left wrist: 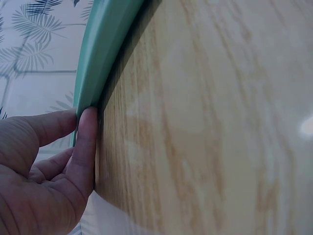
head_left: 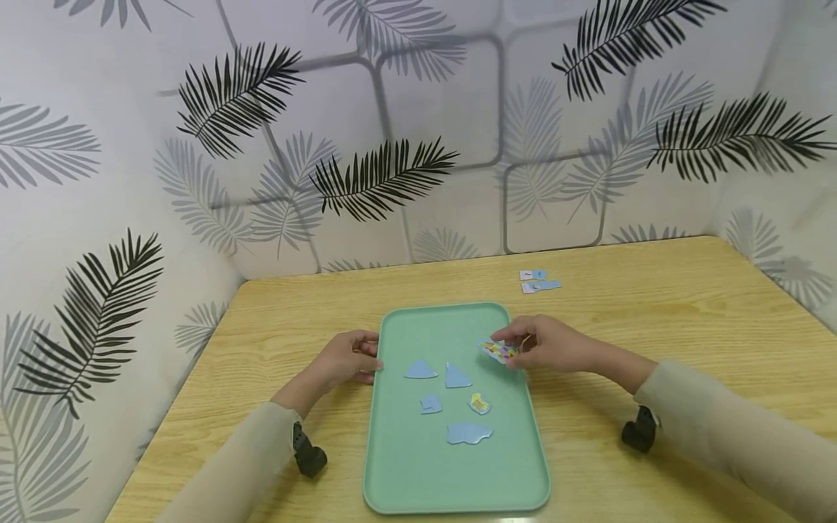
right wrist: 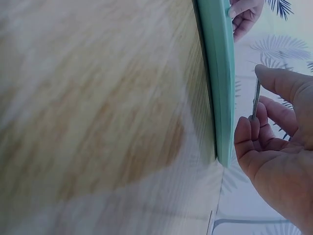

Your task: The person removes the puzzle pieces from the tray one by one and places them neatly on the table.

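Observation:
A green tray (head_left: 425,483) lies on the wooden table with several flat puzzle pieces on it. My left hand (head_left: 343,358) grips the tray's left rim, thumb on the edge and fingers against its side; the left wrist view shows the fingers (left wrist: 87,129) at the rim. Over the tray's right edge, my right hand (head_left: 546,345) pinches a multicoloured puzzle piece (head_left: 498,351) between thumb and fingers. The piece appears edge-on in the right wrist view. Below it on the tray are two blue triangular pieces (head_left: 421,370), a small blue piece (head_left: 431,404), a yellow piece (head_left: 479,403) and a wavy-edged blue piece (head_left: 468,434).
Beyond the tray, to the right, more small pieces (head_left: 540,286) lie on the table (head_left: 654,290). A wall (head_left: 445,211) with a leaf pattern rises behind the table's far edge. Each wrist wears a small black camera (head_left: 639,430).

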The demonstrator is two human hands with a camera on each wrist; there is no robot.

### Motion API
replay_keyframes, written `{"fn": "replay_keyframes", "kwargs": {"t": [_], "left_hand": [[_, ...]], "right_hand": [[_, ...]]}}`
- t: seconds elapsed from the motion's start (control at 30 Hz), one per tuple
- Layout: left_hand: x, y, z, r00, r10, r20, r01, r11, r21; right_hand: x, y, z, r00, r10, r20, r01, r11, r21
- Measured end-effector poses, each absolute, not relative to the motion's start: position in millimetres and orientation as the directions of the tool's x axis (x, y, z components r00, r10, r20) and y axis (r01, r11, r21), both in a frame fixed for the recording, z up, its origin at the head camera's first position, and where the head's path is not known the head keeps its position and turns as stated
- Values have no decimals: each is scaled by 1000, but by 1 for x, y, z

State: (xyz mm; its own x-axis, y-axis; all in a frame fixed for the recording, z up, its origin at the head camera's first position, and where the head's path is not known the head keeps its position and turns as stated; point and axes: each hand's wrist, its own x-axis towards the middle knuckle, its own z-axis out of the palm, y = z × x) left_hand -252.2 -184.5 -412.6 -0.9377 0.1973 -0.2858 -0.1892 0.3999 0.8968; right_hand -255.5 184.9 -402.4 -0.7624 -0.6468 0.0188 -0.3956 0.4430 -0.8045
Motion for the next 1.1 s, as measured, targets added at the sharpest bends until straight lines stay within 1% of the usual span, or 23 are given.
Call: {"fn": "replay_keyframes", "kwargs": {"t": [0.23, 0.43, 0.77, 0.97, 1.1], "left_hand": [[-252, -184, -414, -939, 187, -290, -195, 406, 893], [-252, -185, -414, -938, 192, -288, -192, 406, 894], [-252, -185, -413, -938, 199, -285, -190, 394, 899], [-253, -184, -414, -939, 194, -285, -190, 399, 897], [-253, -185, -414, -938, 196, -287, -193, 393, 899]], "right_hand": [[-256, 188, -403, -766, -643, 19, -400, 452, -797], [-258, 195, -400, -767, -640, 48, -427, 453, -782], [-271, 218, -397, -789, -612, 48, -423, 486, -765], [-283, 234, -397, -812, -582, 38, -403, 514, -757], [-290, 243, -399, -828, -558, 54, -408, 535, -740]]}}
